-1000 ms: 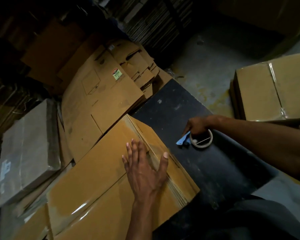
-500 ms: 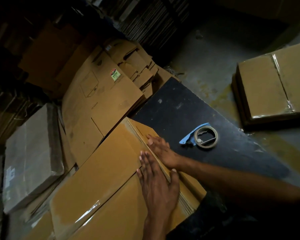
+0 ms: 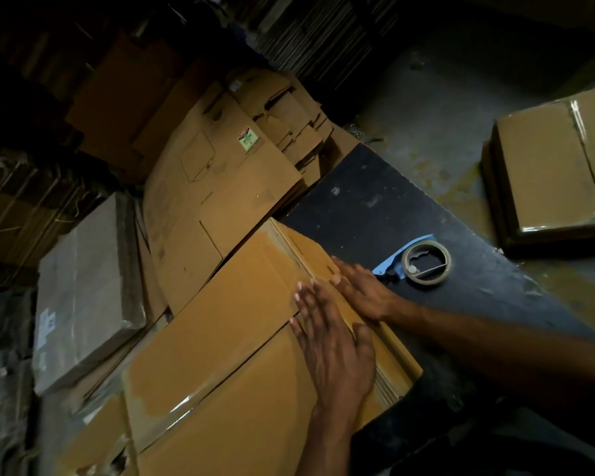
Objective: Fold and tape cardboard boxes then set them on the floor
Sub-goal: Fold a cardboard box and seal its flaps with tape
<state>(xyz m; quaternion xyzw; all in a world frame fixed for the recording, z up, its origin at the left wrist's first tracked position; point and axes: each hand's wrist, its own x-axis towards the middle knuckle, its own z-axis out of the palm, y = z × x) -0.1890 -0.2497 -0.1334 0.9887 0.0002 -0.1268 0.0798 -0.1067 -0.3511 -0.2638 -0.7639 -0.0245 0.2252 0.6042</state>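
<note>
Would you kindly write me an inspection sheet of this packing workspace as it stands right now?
Surface: black table, scuffed, partly covered by cardboard.
Job's things: stack of flat cardboard boxes overhanging the table's left edge; tape dispenser lying on the table, untouched; taped box on the floor.
Clutter: loose flattened cartons with a green sticker; wrapped bundle at left.
Hands: left hand flat, fingers straight, on the top sheet; right hand beside it at the stack's edge, fingers extended.
Cables: nothing seen.
Surroundings: dim; dark stacks of board behind.
</note>
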